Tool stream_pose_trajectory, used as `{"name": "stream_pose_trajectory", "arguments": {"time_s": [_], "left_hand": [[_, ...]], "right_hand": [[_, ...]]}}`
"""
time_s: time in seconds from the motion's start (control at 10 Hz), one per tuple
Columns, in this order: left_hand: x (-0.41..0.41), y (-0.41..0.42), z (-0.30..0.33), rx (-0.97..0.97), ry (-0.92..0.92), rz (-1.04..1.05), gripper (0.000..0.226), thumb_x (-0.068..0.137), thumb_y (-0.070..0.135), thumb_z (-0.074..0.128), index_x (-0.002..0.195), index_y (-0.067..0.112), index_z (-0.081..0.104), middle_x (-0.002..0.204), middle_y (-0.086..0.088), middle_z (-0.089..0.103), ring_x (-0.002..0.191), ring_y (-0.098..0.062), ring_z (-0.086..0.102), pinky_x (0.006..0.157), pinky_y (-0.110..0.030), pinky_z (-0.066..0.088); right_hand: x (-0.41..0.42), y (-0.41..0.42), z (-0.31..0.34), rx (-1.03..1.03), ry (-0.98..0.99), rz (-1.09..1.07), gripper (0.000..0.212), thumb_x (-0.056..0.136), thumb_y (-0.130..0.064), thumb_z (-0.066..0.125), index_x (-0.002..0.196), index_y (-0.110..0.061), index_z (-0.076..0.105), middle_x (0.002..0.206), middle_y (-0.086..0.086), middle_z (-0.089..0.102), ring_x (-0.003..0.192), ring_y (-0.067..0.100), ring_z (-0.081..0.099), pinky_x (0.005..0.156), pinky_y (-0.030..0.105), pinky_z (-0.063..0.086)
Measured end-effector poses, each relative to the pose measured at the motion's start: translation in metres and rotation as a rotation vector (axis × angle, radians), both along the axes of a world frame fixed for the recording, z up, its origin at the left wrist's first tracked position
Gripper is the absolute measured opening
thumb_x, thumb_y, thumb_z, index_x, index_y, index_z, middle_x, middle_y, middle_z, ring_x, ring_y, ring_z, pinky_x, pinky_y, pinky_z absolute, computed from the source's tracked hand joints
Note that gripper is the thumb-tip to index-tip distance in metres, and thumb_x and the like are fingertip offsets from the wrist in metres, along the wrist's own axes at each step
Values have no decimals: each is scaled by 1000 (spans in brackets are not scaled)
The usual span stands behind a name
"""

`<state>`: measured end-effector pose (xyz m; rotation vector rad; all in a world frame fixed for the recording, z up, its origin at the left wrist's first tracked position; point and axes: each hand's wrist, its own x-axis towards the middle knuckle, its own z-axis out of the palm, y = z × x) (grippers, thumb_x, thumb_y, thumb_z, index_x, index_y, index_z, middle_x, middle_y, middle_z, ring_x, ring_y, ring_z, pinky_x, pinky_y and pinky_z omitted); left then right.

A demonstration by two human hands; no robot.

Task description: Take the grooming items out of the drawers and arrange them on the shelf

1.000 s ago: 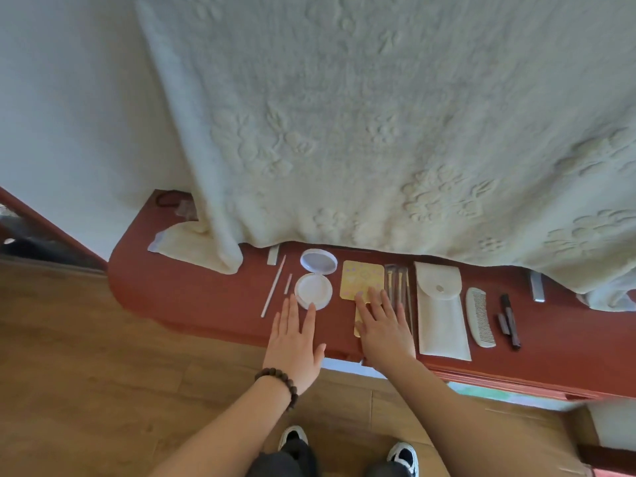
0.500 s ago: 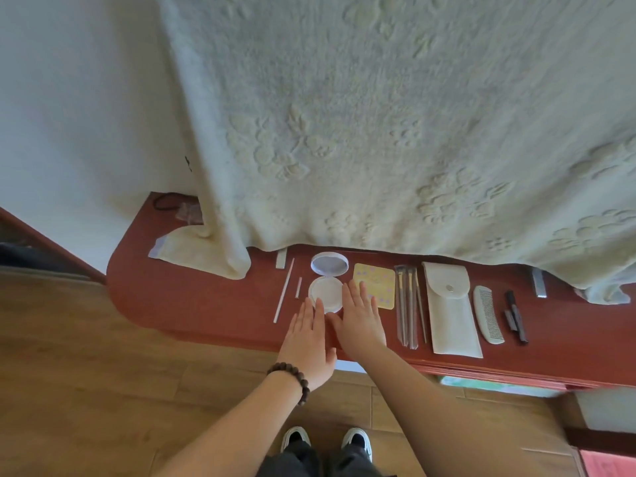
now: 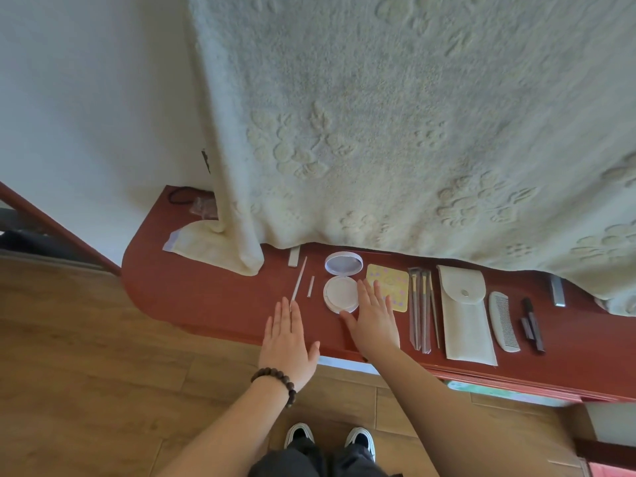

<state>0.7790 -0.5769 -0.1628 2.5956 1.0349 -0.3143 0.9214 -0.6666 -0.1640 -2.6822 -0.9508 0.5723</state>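
Grooming items lie in a row on the red shelf [image 3: 213,304]. An open white round compact [image 3: 340,287] sits beside a yellow patterned card [image 3: 390,282]. Further right are several thin brushes [image 3: 422,311], a white pouch [image 3: 466,318], a white comb [image 3: 503,320] and dark small sticks [image 3: 531,325]. A long white stick [image 3: 298,278] and a short one [image 3: 310,286] lie left of the compact. My left hand [image 3: 287,346] is flat and empty, its fingertips at the long stick's near end. My right hand [image 3: 373,318] is flat, fingers spread, against the compact's right edge, partly over the card.
A thick cream embossed blanket [image 3: 395,132] hangs over the back of the shelf, its folded corner [image 3: 220,246] resting on the left end. Metal strips [image 3: 557,290] lie at the far right and near the blanket's hem [image 3: 294,257]. Wooden floor [image 3: 86,373] lies below.
My right hand moved left from the card and brushes to the compact's side. My left hand shifted left from the compact to the long stick's end.
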Motion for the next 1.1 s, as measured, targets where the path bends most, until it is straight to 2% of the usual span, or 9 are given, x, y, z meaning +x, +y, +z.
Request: {"name": "stream_pose_trajectory", "arguments": {"time_s": [0.2, 0.7, 1.0, 1.1], "left_hand": [[4, -13, -5, -8, 8, 9, 86, 94, 57, 29, 148, 5, -13, 158, -12, -18, 147, -23, -13, 121, -38, 1], [20, -28, -1, -45, 61, 119, 87, 94, 58, 25, 148, 2, -14, 157, -15, -20, 147, -25, -13, 120, -36, -2], [18, -30, 0, -38, 18, 112, 87, 94, 57, 29, 148, 3, -13, 157, -16, -19, 147, -25, -10, 121, -38, 3], [18, -32, 4, 32, 17, 88, 85, 94, 58, 27, 149, 5, -10, 157, -15, -18, 147, -27, -12, 121, -42, 1]], "right_hand": [[-6, 4, 1, -16, -46, -13, 66, 98, -46, 35, 152, -15, 11, 161, -1, 13, 149, 18, -6, 120, 38, -3], [-7, 5, 1, -10, -32, -23, 67, 99, -47, 35, 152, -15, 11, 160, 0, 14, 148, 18, -6, 120, 38, -3], [-5, -13, 10, -26, -25, -9, 69, 99, -48, 34, 153, -19, 2, 161, -3, 1, 148, 17, -12, 120, 37, -5], [-3, -30, 13, -38, -60, -31, 70, 99, -49, 33, 153, -20, -1, 161, -2, -4, 147, 17, -15, 120, 37, -6]]}}
